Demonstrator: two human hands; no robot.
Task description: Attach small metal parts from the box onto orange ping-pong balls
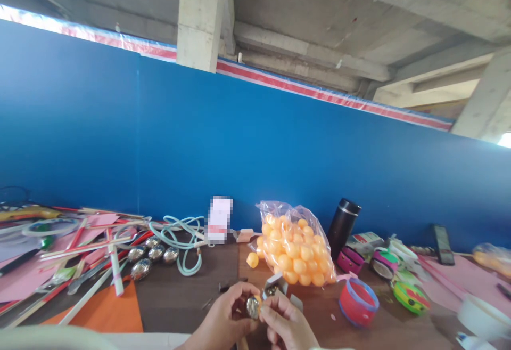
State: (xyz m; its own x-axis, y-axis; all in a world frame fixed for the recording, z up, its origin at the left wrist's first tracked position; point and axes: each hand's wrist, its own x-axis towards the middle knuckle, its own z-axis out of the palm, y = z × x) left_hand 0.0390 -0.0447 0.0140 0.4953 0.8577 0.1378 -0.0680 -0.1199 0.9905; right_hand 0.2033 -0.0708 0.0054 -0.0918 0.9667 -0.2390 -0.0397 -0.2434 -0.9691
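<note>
At the bottom centre both my hands meet over a dark wooden table (179, 291). My left hand (223, 318) and my right hand (285, 320) pinch a small shiny gold-and-silver round object (253, 307) between their fingertips. A small open grey box (279, 285) sits just behind my fingers. Beyond it a clear plastic bag of orange balls (295, 249) leans on the table, with one loose orange ball (252, 260) beside it.
Several silver egg-shaped balls (154, 257), a pale green cord (183, 238), sticks and pink and orange paper (104, 312) lie left. A black flask (342, 227), red tape roll (358, 302), coloured round toys (411, 296) and a phone (443, 243) sit right. A blue wall (255, 153) runs behind.
</note>
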